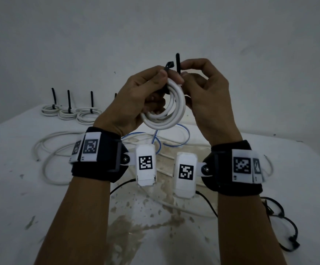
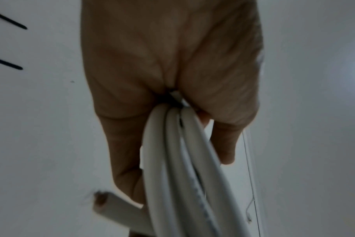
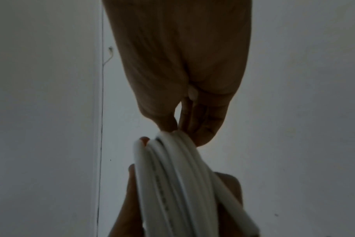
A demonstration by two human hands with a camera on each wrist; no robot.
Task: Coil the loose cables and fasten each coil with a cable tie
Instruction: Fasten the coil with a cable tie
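**Tie's around the coil but not threaded, so don't lose it now**

Your left hand [image 1: 136,96] has its fingers curled round the white coil [image 1: 166,111], held up in the air over the table [image 1: 12,188], thumb pressing the tie [image 1: 177,63] head end near the top. Your right hand [image 1: 205,92] is pinching the tie's tail, which sticks straight up. The tail doesn't look to be in the head yet.

What I'd watch for:
- Ease the left grip and the loops can spring apart, since nothing locks them yet.
- Feed the tail in ridged side wrong and it won't ratchet. Can't tell the side from here.
- The cut end [image 2: 103,203] pokes out loose and could end up outside the tie.

Three tied coils [image 1: 67,112] sit at the back, and loose cables [image 1: 55,150] are waiting below.
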